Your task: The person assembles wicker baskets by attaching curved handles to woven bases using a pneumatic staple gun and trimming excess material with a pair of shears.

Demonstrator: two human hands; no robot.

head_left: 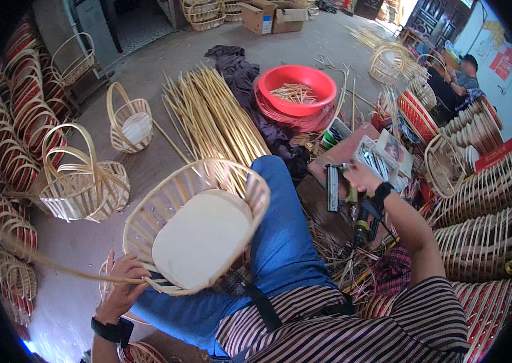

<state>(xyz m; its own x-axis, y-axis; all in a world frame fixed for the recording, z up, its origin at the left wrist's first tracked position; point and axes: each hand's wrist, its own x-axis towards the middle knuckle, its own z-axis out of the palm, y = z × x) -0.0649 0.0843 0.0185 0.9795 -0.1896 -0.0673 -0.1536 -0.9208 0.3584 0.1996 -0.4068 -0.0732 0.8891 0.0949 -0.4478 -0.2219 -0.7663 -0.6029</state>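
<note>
A shallow oval woven basket [138,221] with a pale flat wooden base rests tilted across my lap, its open side facing up. My left hand [120,285] is at its near-left rim, fingers closed on a long thin cane strip [68,268] that runs off to the left and meets the rim. My right hand [362,177] is out to the right over a low work board, wrapped round a staple gun [333,189] with a long metal magazine. Beside it lie other dark hand tools [362,227] and an open box of metal staples [377,158].
A bundle of cane rods [213,115] lies ahead, next to a red basin [297,91] of short sticks. Handled baskets [87,187] stand at left. Stacked baskets line both sides [486,236]. A seated person [464,78] is at far right.
</note>
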